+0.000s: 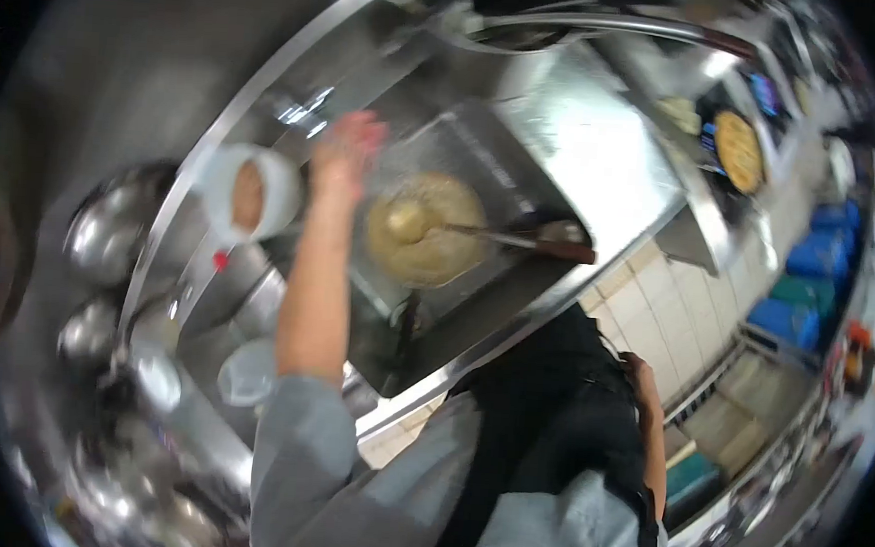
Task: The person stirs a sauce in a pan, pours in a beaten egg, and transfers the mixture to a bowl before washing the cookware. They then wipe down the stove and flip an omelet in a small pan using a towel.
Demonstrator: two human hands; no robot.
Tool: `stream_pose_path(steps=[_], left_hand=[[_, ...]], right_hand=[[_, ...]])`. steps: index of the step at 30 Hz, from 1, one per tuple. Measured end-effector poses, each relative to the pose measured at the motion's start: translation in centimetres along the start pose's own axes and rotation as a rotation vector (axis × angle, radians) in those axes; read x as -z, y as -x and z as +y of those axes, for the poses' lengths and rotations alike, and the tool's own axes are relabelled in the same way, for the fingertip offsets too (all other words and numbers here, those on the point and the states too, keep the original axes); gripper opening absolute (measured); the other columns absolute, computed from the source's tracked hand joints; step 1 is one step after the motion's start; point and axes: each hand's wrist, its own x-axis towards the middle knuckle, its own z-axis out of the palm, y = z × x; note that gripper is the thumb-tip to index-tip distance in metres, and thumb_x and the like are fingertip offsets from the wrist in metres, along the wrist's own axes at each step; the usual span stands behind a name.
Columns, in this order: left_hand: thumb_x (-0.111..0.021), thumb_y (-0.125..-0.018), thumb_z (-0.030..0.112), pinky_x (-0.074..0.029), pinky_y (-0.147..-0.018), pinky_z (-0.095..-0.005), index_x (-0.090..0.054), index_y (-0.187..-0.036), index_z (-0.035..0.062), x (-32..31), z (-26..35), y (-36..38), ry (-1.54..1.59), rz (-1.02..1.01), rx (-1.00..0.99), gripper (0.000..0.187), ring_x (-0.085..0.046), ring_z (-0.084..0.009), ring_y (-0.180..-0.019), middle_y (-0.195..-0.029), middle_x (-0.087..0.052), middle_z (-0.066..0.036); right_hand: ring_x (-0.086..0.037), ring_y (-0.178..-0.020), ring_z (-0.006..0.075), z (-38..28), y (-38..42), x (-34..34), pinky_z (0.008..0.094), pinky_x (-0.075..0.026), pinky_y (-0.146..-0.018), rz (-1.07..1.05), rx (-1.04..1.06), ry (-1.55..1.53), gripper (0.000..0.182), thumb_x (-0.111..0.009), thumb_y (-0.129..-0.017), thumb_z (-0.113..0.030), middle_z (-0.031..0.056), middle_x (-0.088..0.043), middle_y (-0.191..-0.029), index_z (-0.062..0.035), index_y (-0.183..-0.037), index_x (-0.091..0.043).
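Observation:
My left hand [350,148] is stretched out above the left side of the metal cooking station, smeared by motion, so its fingers cannot be made out. Just right of it and below sits a round pan [428,268] of yellowish, foamy liquid. A ladle [411,222] rests with its bowl in that liquid, its handle pointing right toward the front edge; neither hand touches it. Left of my forearm stands a white tub [287,196] with something brown inside. My right hand [641,376] hangs at my side against the black apron [551,391], its fingers mostly hidden.
Metal bowls [109,233] line the left side, beside a clear plastic container [248,372]. A shiny metal counter [596,133] adjoins the station. Farther right are a pan with a round golden food [737,152] and blue bins [820,242] by the tiled floor [665,318].

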Motion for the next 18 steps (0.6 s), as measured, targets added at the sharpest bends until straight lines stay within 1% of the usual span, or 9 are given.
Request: stream_pose_path(steps=[1,2,3,4,6,8,11,13,18], left_hand=[[-0.06,-0.098,0.025,-0.052,-0.093,-0.045,-0.057,-0.125,-0.0007,1.9,0.1,-1.6,0.186,-0.132,0.019,0.038,-0.063,-0.0324,-0.113,-0.119,-0.066,-0.019],[-0.059,-0.098,0.026,-0.048,-0.104,-0.0522,-0.047,-0.135,-0.0007,2.9,0.1,-3.7,0.211,0.004,0.086,0.047,-0.054,-0.0373,-0.126,-0.137,-0.053,-0.024],[-0.057,-0.099,0.029,-0.041,-0.112,-0.0575,-0.04,-0.139,-0.0008,7.0,-2.2,-8.2,0.399,-0.066,0.116,0.053,-0.047,-0.0388,-0.131,-0.147,-0.04,-0.025],[-0.053,-0.101,0.03,-0.038,-0.115,-0.0561,-0.034,-0.143,-0.0001,3.3,0.6,-7.0,0.334,0.165,0.154,0.055,-0.039,-0.0385,-0.139,-0.154,-0.031,-0.025],[-0.048,-0.103,0.033,-0.034,-0.119,-0.0498,-0.032,-0.144,-0.0058,3.7,-0.2,-10.0,0.494,0.174,0.168,0.058,-0.037,-0.0341,-0.142,-0.149,-0.037,-0.022],[-0.051,-0.102,0.028,-0.032,-0.121,-0.0474,-0.026,-0.148,-0.0081,3.4,-0.7,-10.2,0.564,0.079,0.129,0.064,-0.036,-0.0327,-0.143,-0.151,-0.035,-0.021],[-0.061,-0.099,0.034,-0.033,-0.12,-0.0475,-0.026,-0.149,-0.0063,3.5,-3.0,-12.7,0.77,-0.006,0.039,0.074,-0.033,-0.0318,-0.145,-0.157,-0.031,-0.017],[-0.071,-0.09,0.044,-0.035,-0.119,-0.0485,-0.032,-0.144,-0.0051,1.6,-2.3,-11.0,0.665,0.208,0.01,0.082,-0.036,-0.0298,-0.143,-0.153,-0.037,-0.012],[-0.07,-0.09,0.046,-0.039,-0.115,-0.0495,-0.036,-0.141,-0.0039,0.3,-0.5,-9.8,0.682,0.256,0.132,0.079,-0.039,-0.0292,-0.141,-0.15,-0.04,-0.012]], right_hand=[[-0.072,-0.086,0.0256,1.3,0.7,0.7,0.0357,-0.055,-0.079,0.005,-0.107,-0.064,0.032,-0.062,-0.09,-0.012,0.0188,-0.073,-0.092,0.0035,-0.119,-0.065],[-0.073,-0.091,0.0309,-3.1,2.5,1.8,0.039,-0.056,-0.081,-0.007,-0.041,0.167,0.034,-0.063,-0.09,-0.015,0.0215,-0.074,-0.096,0.0021,-0.119,-0.065],[-0.072,-0.093,0.0338,-4.2,3.2,1.9,0.0404,-0.056,-0.082,0.039,-0.096,0.162,0.034,-0.064,-0.089,-0.018,0.0227,-0.073,-0.096,0.0016,-0.118,-0.066],[-0.068,-0.08,0.0213,-2.7,2.8,1.9,0.0365,-0.053,-0.074,0.049,-0.101,0.173,0.037,-0.064,-0.088,-0.018,0.0157,-0.072,-0.088,-0.0016,-0.121,-0.066],[-0.07,-0.08,0.0258,-3.6,3.3,2.5,0.0383,-0.053,-0.074,0.105,-0.079,0.194,0.037,-0.063,-0.089,-0.019,0.0179,-0.072,-0.087,-0.0011,-0.122,-0.066],[-0.07,-0.08,0.0276,-3.4,3.5,2.4,0.0388,-0.054,-0.074,0.126,-0.092,0.155,0.037,-0.062,-0.09,-0.019,0.0181,-0.072,-0.086,-0.0009,-0.121,-0.066],[-0.07,-0.084,0.033,-3.3,4.3,2.0,0.0411,-0.055,-0.078,0.149,-0.103,0.106,0.036,-0.061,-0.09,-0.02,0.0203,-0.072,-0.089,-0.0004,-0.12,-0.066],[-0.07,-0.09,0.0371,-3.4,5.1,1.9,0.0433,-0.055,-0.082,0.142,-0.12,0.113,0.035,-0.06,-0.09,-0.021,0.022,-0.072,-0.095,0.0002,-0.118,-0.067],[-0.07,-0.086,0.0353,-0.3,5.5,1.3,0.0429,-0.055,-0.08,0.182,-0.144,0.119,0.036,-0.061,-0.089,-0.022,0.0207,-0.072,-0.09,-0.0006,-0.117,-0.067]])
